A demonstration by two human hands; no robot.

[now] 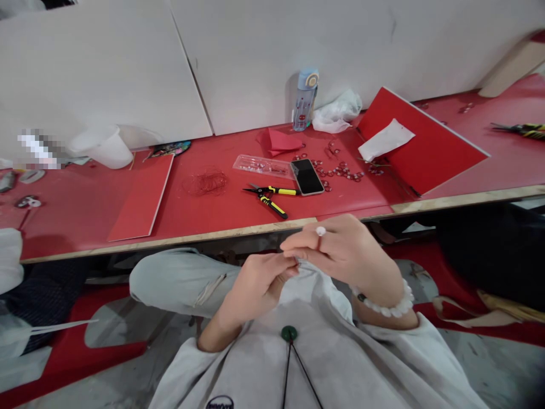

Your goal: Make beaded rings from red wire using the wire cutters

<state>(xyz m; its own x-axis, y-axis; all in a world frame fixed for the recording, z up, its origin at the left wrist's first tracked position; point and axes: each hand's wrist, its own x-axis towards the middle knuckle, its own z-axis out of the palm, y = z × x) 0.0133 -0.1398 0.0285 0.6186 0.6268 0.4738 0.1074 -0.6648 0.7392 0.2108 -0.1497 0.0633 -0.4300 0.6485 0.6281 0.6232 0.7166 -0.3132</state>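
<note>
My left hand (263,286) and my right hand (347,250) meet above my lap, just short of the table's front edge. The fingertips of both are pinched close together. Whatever they hold between them is too small or too hidden to make out. On the table beyond lie pliers (270,199) with yellow and black handles, partly spread. A phone (307,177) with a dark screen touches them. Around it are several small beaded rings (344,172), a clear plastic tray (264,166) with small pieces and a loose coil of thin red wire (206,183).
Red boards lie left (142,196) and right (421,139) on the red table, a white packet (386,140) on the right one. Along the wall stand a water bottle (305,99), a plastic bag (338,112) and a white container (104,149). More pliers (522,130) lie far right.
</note>
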